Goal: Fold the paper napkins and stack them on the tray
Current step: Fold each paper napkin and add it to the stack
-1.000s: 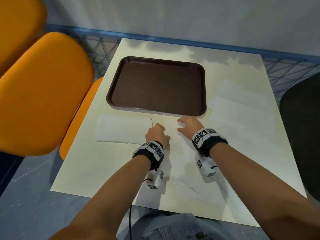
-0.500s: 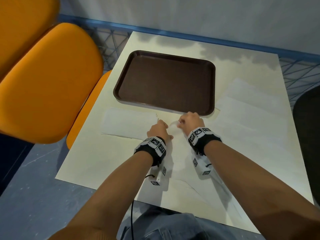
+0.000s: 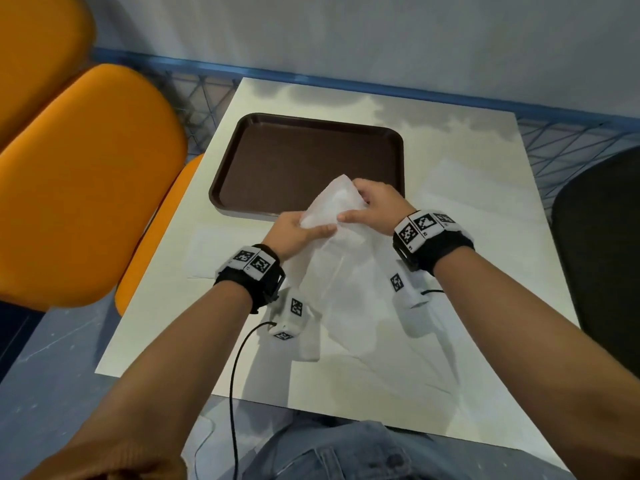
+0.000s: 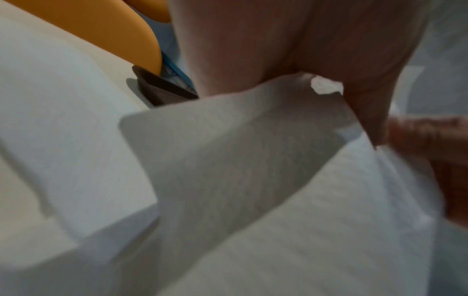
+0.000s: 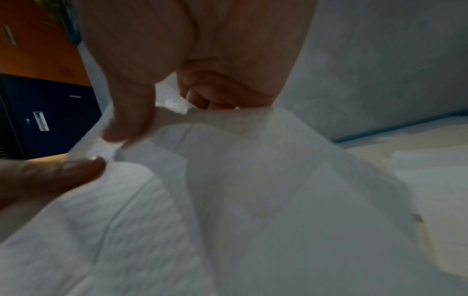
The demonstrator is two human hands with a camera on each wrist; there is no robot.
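Both hands have their fingers (image 5: 131, 120) pinched on the top of one napkin (image 3: 341, 258): left hand (image 3: 294, 233) on the near-left bit, right hand (image 3: 377, 206) on the far-right bit. It's lifted off the surface (image 3: 467, 368), hanging loose and half open, thin enough to see through, over the tray's (image 3: 263, 157) near edge at about 5 o'clock. The tray has nothing on it, so I'd say this is barely started. More napkins lie flat, one at 9 o'clock (image 3: 214, 251), others at 2 o'clock (image 3: 478, 202).
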